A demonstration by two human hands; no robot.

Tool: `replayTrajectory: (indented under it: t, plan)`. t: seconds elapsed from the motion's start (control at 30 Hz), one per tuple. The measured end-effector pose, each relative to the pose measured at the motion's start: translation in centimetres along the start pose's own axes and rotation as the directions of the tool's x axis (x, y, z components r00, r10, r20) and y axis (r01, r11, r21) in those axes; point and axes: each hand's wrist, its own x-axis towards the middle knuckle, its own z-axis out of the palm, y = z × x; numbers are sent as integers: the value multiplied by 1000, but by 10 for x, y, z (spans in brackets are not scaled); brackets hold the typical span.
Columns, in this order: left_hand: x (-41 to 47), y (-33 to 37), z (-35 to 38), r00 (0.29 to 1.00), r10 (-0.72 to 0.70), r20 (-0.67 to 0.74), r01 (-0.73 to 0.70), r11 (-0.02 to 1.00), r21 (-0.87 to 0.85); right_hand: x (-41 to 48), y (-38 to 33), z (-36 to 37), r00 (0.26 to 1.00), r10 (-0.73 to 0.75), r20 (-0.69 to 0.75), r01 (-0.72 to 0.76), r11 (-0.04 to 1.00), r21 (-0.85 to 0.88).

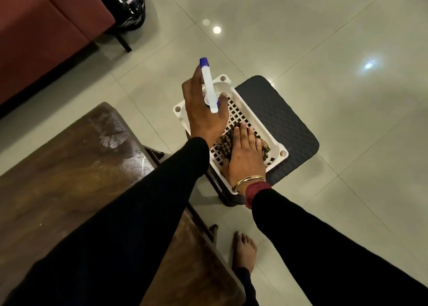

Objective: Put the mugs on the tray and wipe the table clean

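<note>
At frame centre the left hand (203, 111) is wrapped around a spray bottle (209, 86) over the white basket (281, 154). The right hand (245, 155) lies flat, fingers together, on the cloth (222, 141) inside. No mugs or tray show. Lifting the cloth could drag the light basket off the stool (282, 111); the table (69, 167), lower left, looks streaked.

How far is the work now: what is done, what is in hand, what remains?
Done, it seems: the wooden table shows wet streaks and no mugs. In hand: the left hand holds the spray bottle above the white basket; the right hand lies on the checked cloth inside. Left: unclear; no mugs or tray are in view.
</note>
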Motion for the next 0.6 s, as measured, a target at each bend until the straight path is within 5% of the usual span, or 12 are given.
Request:
replayTrajectory:
  t: [0.17,0.27,0.33,0.4,0.47,0.6]
  plan:
    - [-1,10,-8,995,-86,-55,78,986,-145,4,-1,-10,993,82,-87,-45,930,364]
    - [-17,29,-39,987,-71,-147,49,988,-145,2,-7,-32,962,224,-157,-83,787,611]
    - [-33,36,-71,975,-67,-212,40,991,-127,3,-13,-45,950,300,-89,-113,594,796]
    - [-53,36,-109,954,-212,-210,179,970,-165,2,-25,-55,961,276,1,-106,366,925]
    - [-77,29,-144,907,-389,-164,366,918,-150,-2,-40,-56,976,212,49,-101,243,965]
    - [-119,-1,-204,833,-542,-109,542,840,-28,-30,-88,-41,1000,21,2,-8,284,959]
